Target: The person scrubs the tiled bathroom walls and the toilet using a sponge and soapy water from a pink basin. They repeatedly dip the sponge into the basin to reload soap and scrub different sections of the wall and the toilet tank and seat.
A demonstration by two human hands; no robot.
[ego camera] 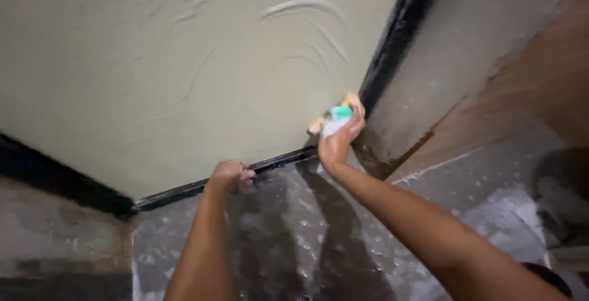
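Observation:
My right hand (336, 143) grips a soapy sponge (335, 115), yellow with a green pad, and presses it against the pale textured wall (184, 61) close to the black vertical corner strip (392, 37). My left hand (229, 176) is curled into a loose fist, its fingers resting on the black baseboard strip (184, 189) at the foot of the wall. Both forearms reach up from the bottom of the view.
The grey floor (288, 233) below is wet and flecked with soap foam. A second wall (466, 49) meets the first at the corner on the right, with a brown stained band (527, 92) along it. A dark object sits at the far right edge.

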